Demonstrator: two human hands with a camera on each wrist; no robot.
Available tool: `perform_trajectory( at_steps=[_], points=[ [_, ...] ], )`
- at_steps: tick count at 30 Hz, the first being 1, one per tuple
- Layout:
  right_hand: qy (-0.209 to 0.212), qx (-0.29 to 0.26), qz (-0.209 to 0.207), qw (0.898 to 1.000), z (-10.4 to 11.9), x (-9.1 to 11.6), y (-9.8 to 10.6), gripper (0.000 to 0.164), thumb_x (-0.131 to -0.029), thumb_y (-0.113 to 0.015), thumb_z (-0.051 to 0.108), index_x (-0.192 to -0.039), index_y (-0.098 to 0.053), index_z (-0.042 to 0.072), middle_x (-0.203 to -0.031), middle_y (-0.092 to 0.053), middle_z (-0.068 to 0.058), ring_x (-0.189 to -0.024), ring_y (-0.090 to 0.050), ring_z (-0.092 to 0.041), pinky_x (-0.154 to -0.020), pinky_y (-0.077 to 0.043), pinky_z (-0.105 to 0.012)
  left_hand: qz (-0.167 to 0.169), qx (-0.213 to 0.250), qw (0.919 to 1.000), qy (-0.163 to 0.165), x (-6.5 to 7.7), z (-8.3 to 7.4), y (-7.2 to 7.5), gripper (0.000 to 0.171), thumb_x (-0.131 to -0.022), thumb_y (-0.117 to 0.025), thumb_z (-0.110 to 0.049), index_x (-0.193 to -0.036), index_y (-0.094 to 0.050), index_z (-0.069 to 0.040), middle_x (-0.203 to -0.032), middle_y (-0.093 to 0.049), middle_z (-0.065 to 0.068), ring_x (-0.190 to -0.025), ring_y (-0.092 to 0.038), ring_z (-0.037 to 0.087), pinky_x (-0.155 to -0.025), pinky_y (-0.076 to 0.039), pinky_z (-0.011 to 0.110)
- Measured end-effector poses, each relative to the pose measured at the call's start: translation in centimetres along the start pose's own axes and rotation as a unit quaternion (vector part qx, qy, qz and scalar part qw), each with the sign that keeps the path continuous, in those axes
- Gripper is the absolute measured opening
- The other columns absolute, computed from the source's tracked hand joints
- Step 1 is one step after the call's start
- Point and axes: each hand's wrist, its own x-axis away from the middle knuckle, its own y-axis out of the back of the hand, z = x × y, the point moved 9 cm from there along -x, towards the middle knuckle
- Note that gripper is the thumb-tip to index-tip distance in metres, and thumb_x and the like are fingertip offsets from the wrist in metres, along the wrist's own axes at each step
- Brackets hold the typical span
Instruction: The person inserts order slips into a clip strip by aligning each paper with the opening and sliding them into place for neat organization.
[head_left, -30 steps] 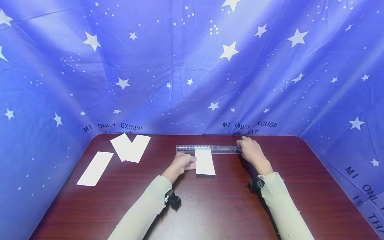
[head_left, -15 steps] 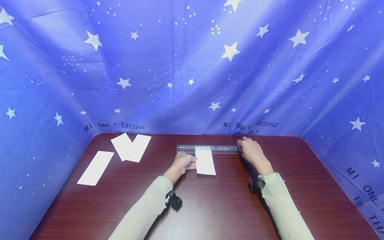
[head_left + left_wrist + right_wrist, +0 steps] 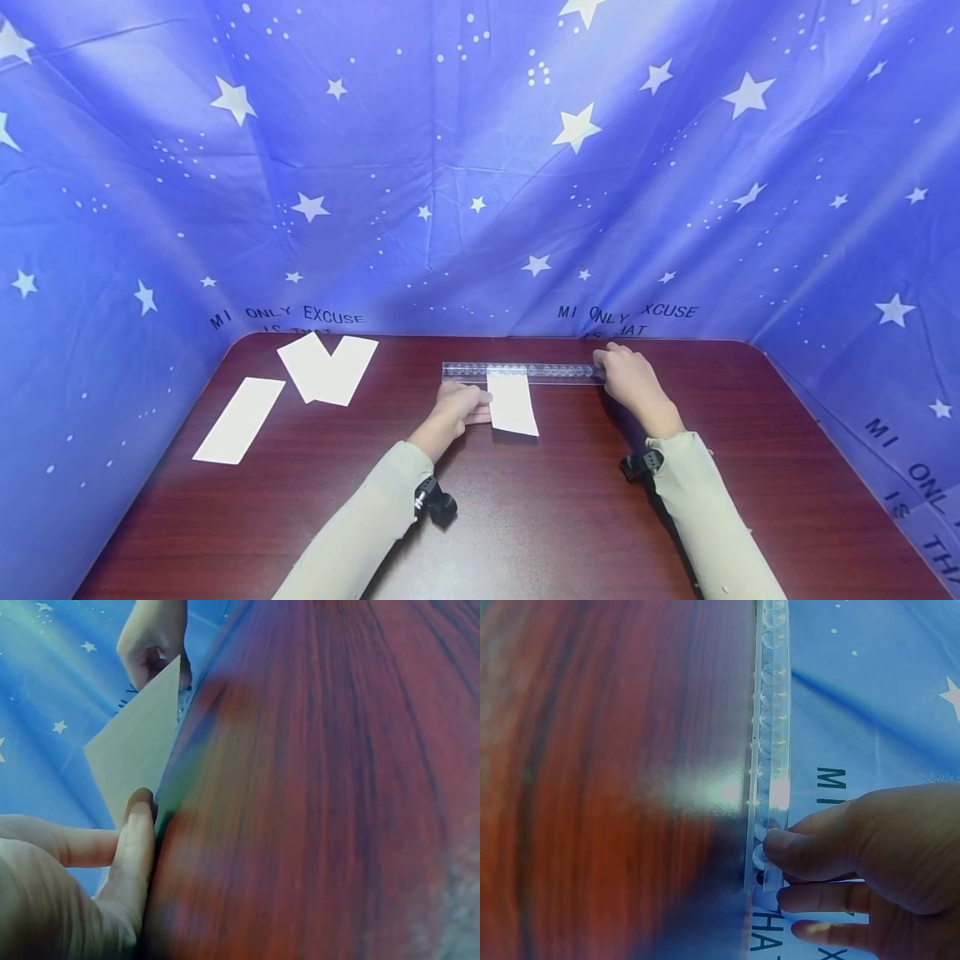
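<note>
In a narrow grip, the left hand [image 3: 453, 408] is pinching a white paper card [image 3: 513, 407] near the counter's [image 3: 540, 525] back edge. The right hand [image 3: 630, 382] is pinching a clear plastic strip [image 3: 558, 373] by its right end.

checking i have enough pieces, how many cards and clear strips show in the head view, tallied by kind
White cards: 4, two of them overlapping
Clear strips: 1
Total: 5
</note>
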Motion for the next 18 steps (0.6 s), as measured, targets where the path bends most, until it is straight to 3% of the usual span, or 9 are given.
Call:
perform_trajectory(
  at_steps=[4,9,13,18],
  points=[
    [0.002,-0.003,0.001,1.0,0.04,0.07,-0.07,0.019,-0.072,-0.065,-0.006,-0.069,-0.055,0.009,-0.067,-0.049,-0.005,-0.063,-0.053,-0.029,-0.049,-0.045,-0.042,-0.008,0.005,0.9999,-0.009,0.04,0.12,0.15,0.026,-0.078,-0.06,0.009,-0.102,-0.054,0.017,-0.064,-0.064,0.008,-0.059,-0.068,0.018,-0.064,-0.062,0.033],
    [-0.003,0.0,0.013,1.0,-0.14,0.14,-0.1,0.019,-0.074,-0.063,-0.008,-0.068,-0.055,0.009,-0.067,-0.048,-0.004,-0.061,-0.052,-0.027,-0.049,-0.045,-0.041,0.005,-0.004,1.0,0.002,0.06,0.1,-0.14,0.025,-0.078,-0.059,0.008,-0.101,-0.056,0.016,-0.069,-0.067,0.012,-0.062,-0.068,0.019,-0.066,-0.063,0.033],
    [-0.003,0.001,-0.001,1.0,-0.18,-0.03,0.3,0.02,-0.073,-0.061,-0.009,-0.067,-0.054,0.009,-0.066,-0.048,-0.005,-0.061,-0.052,-0.028,-0.05,-0.044,-0.042,0.0,0.001,1.0,-0.005,0.05,-0.43,-0.15,0.025,-0.077,-0.06,0.009,-0.101,-0.057,0.016,-0.074,-0.069,0.018,-0.064,-0.069,0.021,-0.066,-0.062,0.034],
    [0.0,-0.001,0.003,1.0,-0.02,-0.15,-0.01,0.02,-0.074,-0.061,-0.008,-0.066,-0.055,0.009,-0.065,-0.047,-0.005,-0.06,-0.052,-0.028,-0.049,-0.044,-0.042,-0.008,0.005,0.9999,0.009,0.02,-0.2,0.2,0.022,-0.078,-0.06,0.009,-0.098,-0.058,0.015,-0.068,-0.068,0.012,-0.062,-0.068,0.019,-0.065,-0.063,0.034]
  ],
)
